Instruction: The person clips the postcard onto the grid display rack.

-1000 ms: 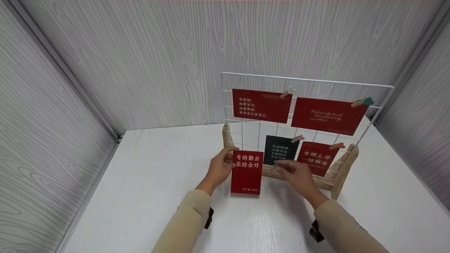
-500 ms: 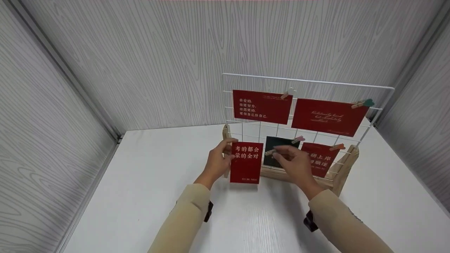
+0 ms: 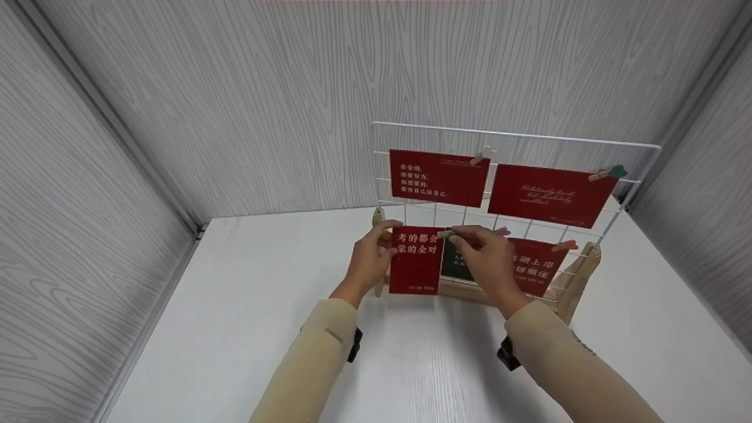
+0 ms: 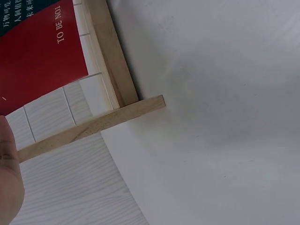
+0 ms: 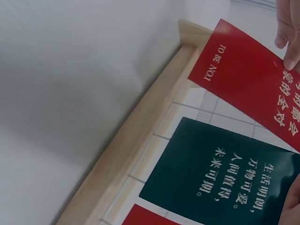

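Observation:
My left hand (image 3: pixel 369 257) pinches a red card (image 3: pixel 414 271) by its upper left edge, holding it upright before the lower left of a white wire grid (image 3: pixel 517 134). In the right wrist view, the left thumb (image 5: pixel 293 56) presses on the face of this card. With thumb and fingers, my right hand (image 3: pixel 492 255) pinches a small wooden clothespin (image 3: pixel 445 234) right at the card's upper right corner. The right hand overlaps a dark green card (image 5: pixel 211 173) that hangs on the grid, hiding much of it in the head view.
Red cards (image 3: pixel 437 177) hang higher on the grid, held by a white-topped clothespin (image 3: pixel 482 155) and a green-topped one (image 3: pixel 608 173). Lower right, another red card (image 3: pixel 537 267) has an orange-topped clothespin (image 3: pixel 565 245). The grid stands in a wooden base (image 3: pixel 581 282) on a white table (image 3: pixel 282 282).
My left hand has raised the red card up to the grid. My right hand has moved up and left, bringing the clothespin from over the green card to the red card's corner.

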A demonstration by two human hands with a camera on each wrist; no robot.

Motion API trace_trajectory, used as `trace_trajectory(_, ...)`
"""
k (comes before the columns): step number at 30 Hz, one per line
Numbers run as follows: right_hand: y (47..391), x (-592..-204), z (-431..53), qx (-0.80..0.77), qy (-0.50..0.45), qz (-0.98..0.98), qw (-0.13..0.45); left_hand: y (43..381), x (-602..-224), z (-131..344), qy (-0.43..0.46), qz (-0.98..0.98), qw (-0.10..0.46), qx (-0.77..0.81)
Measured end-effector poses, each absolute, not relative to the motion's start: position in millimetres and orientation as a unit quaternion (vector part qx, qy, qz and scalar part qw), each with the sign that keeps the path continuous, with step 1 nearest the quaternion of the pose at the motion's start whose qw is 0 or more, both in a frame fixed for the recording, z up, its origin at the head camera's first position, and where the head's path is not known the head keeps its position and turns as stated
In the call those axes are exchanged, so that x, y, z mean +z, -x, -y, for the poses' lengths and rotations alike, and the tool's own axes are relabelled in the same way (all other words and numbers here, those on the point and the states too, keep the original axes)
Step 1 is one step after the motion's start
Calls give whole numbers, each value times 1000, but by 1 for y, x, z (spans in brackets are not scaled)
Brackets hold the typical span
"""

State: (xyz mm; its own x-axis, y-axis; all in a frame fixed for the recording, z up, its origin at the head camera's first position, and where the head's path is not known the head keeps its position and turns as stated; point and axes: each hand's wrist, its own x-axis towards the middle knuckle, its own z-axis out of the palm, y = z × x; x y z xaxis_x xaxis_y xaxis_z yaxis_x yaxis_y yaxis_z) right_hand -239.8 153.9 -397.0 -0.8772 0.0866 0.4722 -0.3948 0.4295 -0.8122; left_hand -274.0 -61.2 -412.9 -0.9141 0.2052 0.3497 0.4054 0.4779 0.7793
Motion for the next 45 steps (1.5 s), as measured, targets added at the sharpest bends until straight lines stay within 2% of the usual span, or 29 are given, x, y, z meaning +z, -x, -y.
trace_trajectory(7, 246, -388, -147, 482, -83, 827, 278, 276, -412, 60, 173, 854, 113, -478)
trace_trajectory(13, 250, -383, -141, 478, -84, 822, 298, 276, -409, 58, 167, 861, 128, -462)
trace_trajectory(28, 250, -379, -137, 475, -58, 830, 285, 277, -407, 52, 123, 879, 148, -437)
trace_trajectory(35, 252, -376, -135, 465, -53, 847, 251, 278, -407, 50, 114, 878, 148, -440)
trace_trajectory(45, 256, -375, -129, 436, -45, 871, 223, 277, -410, 47, 125, 874, 175, -436)
